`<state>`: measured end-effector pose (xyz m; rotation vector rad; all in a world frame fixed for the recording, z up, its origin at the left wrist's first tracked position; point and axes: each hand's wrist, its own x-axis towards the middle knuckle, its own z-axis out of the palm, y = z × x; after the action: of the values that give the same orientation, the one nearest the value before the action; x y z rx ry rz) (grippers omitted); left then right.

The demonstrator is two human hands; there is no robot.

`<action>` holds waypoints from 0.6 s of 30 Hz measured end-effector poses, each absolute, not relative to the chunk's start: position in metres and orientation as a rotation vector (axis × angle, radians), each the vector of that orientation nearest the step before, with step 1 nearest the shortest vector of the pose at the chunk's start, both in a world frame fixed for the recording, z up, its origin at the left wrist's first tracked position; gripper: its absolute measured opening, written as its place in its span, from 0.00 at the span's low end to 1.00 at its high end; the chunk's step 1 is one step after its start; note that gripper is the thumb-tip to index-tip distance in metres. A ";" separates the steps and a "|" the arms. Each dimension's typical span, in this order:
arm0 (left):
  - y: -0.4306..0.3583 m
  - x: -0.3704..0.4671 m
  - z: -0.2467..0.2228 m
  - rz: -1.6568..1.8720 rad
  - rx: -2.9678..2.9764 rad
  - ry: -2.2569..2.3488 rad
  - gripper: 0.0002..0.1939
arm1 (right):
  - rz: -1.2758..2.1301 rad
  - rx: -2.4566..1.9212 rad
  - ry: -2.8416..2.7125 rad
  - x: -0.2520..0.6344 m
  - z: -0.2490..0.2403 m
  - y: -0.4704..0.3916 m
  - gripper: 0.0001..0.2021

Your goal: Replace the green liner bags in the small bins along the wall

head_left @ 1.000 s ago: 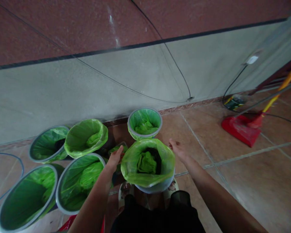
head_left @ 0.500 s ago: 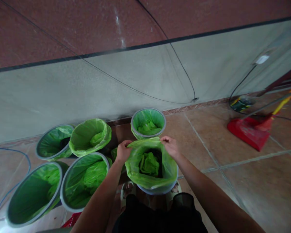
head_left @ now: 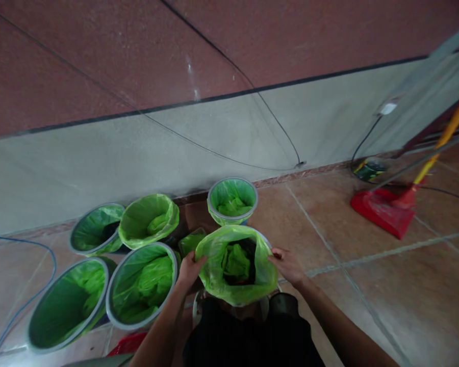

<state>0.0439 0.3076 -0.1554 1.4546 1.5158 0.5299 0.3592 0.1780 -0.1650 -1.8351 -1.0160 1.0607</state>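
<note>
A bin lined with a green bag (head_left: 237,293) stands in front of my legs, the bag's edge folded outward over its rim. My left hand (head_left: 191,269) pinches the bag's edge on the left side. On the right side, my right hand (head_left: 286,264) grips the edge between thumb and fingers. Inside the bin lies a crumpled green bag (head_left: 236,262) with something dark around it. Just behind stands a smaller lined bin (head_left: 232,200) with a grey rim.
Several green-lined bins (head_left: 141,285) stand at the left, near a blue hose (head_left: 54,265). A red dustpan (head_left: 384,210), a broom with a yellow handle (head_left: 430,162) and a can (head_left: 369,169) are at the right. Cables run along the wall (head_left: 99,173).
Both hands have moved from the far edge of the bag down to its left and right sides, still holding it. The far edge now lies folded back, and the view has shifted slightly.
</note>
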 end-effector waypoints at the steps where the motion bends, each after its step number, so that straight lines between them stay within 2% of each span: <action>1: 0.307 0.041 -0.153 0.515 1.446 1.483 0.10 | 1.042 -1.847 -0.996 0.359 -0.161 0.176 0.13; 6: 0.319 0.036 -0.121 0.604 1.640 1.636 0.08 | 0.797 -1.856 -0.608 0.373 -0.153 0.166 0.17; 10: 0.328 0.038 -0.099 0.664 1.792 1.824 0.07 | 0.780 -1.861 -0.449 0.385 -0.158 0.144 0.16; 14: 0.328 0.039 -0.103 0.614 1.668 1.807 0.07 | 0.819 -2.148 -0.681 0.393 -0.155 0.133 0.12; 18: 0.323 0.037 -0.118 0.682 1.504 1.790 0.13 | 0.553 -2.369 -1.075 0.384 -0.136 0.159 0.16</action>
<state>0.0369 0.3235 -0.1180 1.5037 1.7901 0.6818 0.3836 0.1585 -0.1365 -2.3694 -1.0749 0.5529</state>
